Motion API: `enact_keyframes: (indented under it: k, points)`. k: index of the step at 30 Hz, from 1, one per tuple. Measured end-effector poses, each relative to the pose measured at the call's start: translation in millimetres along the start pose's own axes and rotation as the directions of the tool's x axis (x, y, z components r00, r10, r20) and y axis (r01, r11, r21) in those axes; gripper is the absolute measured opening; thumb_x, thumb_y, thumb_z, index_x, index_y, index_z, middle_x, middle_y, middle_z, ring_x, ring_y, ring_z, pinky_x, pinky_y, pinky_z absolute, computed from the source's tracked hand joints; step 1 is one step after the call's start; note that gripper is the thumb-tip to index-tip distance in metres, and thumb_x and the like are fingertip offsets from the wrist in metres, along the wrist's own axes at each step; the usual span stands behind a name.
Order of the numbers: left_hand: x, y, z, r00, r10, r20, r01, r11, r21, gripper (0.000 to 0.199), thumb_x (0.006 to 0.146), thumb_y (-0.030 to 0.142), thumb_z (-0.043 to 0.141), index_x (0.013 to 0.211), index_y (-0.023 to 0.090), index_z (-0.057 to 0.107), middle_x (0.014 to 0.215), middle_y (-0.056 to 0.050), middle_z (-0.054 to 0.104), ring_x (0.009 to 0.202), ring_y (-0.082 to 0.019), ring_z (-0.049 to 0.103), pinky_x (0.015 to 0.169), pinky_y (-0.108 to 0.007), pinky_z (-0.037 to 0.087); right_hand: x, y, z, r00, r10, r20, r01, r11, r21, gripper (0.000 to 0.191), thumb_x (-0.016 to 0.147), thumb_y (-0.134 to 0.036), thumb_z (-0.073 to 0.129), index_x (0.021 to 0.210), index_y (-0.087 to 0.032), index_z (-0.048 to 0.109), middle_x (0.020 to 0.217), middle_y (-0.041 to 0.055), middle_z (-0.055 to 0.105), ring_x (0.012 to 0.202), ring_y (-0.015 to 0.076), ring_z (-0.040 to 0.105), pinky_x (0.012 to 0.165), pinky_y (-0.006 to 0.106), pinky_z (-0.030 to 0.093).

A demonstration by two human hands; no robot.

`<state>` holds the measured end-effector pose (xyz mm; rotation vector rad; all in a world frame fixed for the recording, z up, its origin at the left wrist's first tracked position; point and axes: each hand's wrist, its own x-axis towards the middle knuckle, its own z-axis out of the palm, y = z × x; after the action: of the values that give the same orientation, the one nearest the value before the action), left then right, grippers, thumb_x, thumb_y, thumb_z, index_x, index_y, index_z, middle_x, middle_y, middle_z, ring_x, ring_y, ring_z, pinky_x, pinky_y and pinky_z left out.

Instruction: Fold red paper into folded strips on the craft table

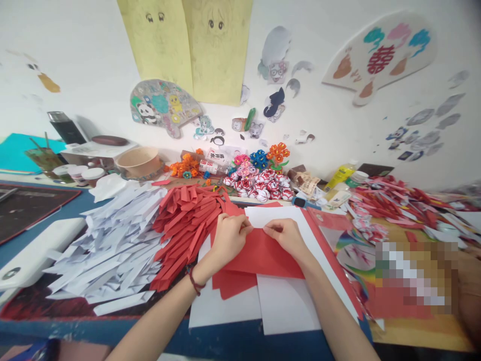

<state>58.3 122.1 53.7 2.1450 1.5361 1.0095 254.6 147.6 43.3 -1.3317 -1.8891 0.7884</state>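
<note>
A sheet of red paper [267,256] lies in front of me, its far edge pinched by both hands. My left hand [230,233], with a dark red bracelet at the wrist, has thumb and fingertips closed on the edge. A short gap away, my right hand [287,238] pinches the same edge. More red paper [233,285] and white sheets [291,308] lie underneath. Left of my left hand is a pile of folded red paper strips [184,220]. A larger heap of folded white paper strips [116,245] spreads beside it.
Paper flowers [263,184] and a tan bowl [138,161] line the wall. A white oblong device [43,250] lies at left. Red and white scraps [406,200] crowd the right side, near a blue watch [300,201]. Part of another person shows at the right edge, beside a blurred patch.
</note>
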Motion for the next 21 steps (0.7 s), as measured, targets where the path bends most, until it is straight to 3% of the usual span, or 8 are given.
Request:
enact_keyframes:
  k: [21]
  points:
    - [-0.6, 1.8, -0.7, 1.0, -0.014, -0.018, 0.014, 1.0, -0.003, 0.012, 0.082, 0.015, 0.056, 0.074, 0.02, 0.064, 0.074, 0.0, 0.072, 0.071, -0.017, 0.064, 0.081, -0.034, 0.033, 0.7, 1.5, -0.1, 0.999, 0.03, 0.019, -0.031, 0.998, 0.052, 0.017, 0.075, -0.032, 0.063, 0.071, -0.019, 0.073, 0.075, 0.0046, 0.074, 0.072, 0.0225, 0.067, 0.069, 0.032, 0.049]
